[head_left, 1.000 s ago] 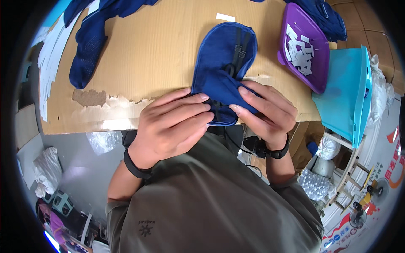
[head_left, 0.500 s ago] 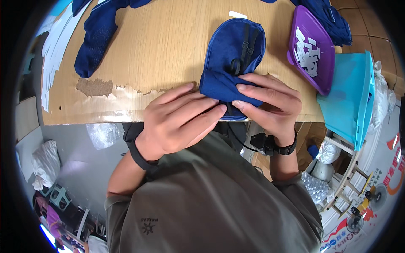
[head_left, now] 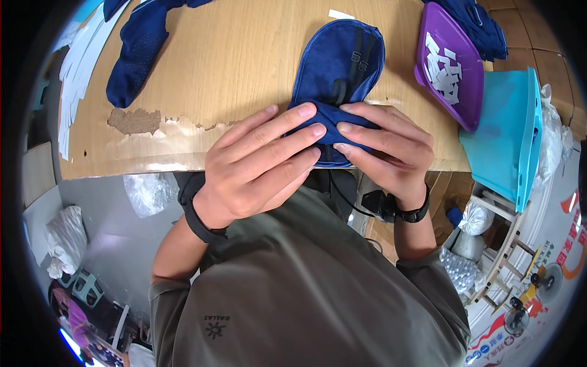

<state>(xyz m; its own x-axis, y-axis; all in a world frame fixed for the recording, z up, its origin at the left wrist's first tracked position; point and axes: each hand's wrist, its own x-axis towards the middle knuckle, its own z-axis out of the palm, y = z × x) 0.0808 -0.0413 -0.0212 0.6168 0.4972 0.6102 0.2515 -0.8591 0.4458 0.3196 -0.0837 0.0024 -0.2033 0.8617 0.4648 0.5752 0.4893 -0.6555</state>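
A shiny dark-blue oval fabric piece (head_left: pixel 327 52) lies at the table's near edge, with black straps (head_left: pixel 358 58) and their sliders along its inside. Across its nearer part is a bunched dark-blue cloth (head_left: pixel 333 114). My left hand (head_left: pixel 254 162) grips the left side of this cloth, fingers stretched over it and thumb tucked out of sight. My right hand (head_left: pixel 391 144) pinches its right side between bent fingers and thumb. Whether the cloth is joined to the oval piece, I cannot tell.
On the right stand a purple basket (head_left: pixel 428 79) with white paper slips and a turquoise bin (head_left: pixel 498 134). Dark-blue knitted pieces (head_left: pixel 137 55) lie at the far left, near white strips (head_left: pixel 92 61). Torn veneer (head_left: pixel 134 121) marks the table (head_left: pixel 226 55).
My left fingers have moved up and right onto the cloth, which is now bunched lower and tighter. More of the oval piece and its straps shows above it.
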